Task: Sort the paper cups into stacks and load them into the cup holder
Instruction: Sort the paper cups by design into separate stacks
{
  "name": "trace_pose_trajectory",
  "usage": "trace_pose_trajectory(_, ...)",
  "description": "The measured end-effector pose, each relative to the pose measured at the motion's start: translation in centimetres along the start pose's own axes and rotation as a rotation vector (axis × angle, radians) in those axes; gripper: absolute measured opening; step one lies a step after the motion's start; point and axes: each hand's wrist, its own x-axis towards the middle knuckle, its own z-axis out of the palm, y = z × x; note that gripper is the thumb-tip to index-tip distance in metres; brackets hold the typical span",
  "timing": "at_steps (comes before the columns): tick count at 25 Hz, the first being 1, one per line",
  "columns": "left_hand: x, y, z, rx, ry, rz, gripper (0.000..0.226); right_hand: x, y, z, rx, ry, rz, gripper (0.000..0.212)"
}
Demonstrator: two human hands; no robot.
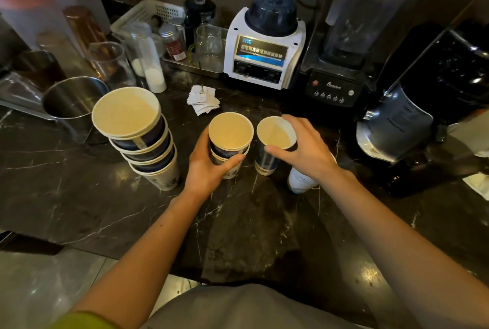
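Bare bench (pixel 251 223) front | left hand (pixel 209 164) wraps short stack (pixel 229 143) | right hand (pixel 304 149) pinches single cup (pixel 272 143) rim | tall stack (pixel 140 133) left, well apart

Dim warm light glints off the dark marble counter (pixel 79 196); the wide-angle view bends edges, blurring the top-left corner.

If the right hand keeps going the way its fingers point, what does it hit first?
The right hand points left, its fingers on the single cup's rim. Next in line is probably the short stack in the left hand; depth is unclear.
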Motion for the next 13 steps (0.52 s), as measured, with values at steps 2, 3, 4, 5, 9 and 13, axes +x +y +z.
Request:
trace_pose_trajectory(2,0.0,-0.1,-0.1,0.005,0.003,-0.006,0.084,0.4,0.1,-0.5,-0.055,-0.070,0.022,0.093)
trace_pose_trajectory(3,0.1,-0.2,-0.1,0.003,0.002,-0.008,0.084,0.4,0.2,-1.0,-0.092,-0.129,0.032,0.097)
trace_pose_trajectory(4,0.0,-0.3,-0.1,0.000,0.007,-0.011,0.085,0.5,0.2,-1.3,-0.126,-0.184,0.024,0.100)
trace_pose_trajectory(5,0.1,-0.3,-0.1,-0.002,0.004,-0.010,0.086,0.4,0.0,-1.7,-0.138,-0.197,0.001,0.101)
trace_pose_trajectory(9,0.0,-0.3,-0.1,-0.007,-0.002,0.000,0.086,0.2,-4.0,-2.2,-0.050,-0.052,-0.355,0.058)
trace_pose_trajectory(13,0.0,-0.5,-0.2,-0.001,-0.013,0.014,0.084,1.1,-7.5,-0.2,-0.179,-0.231,-0.558,0.026)
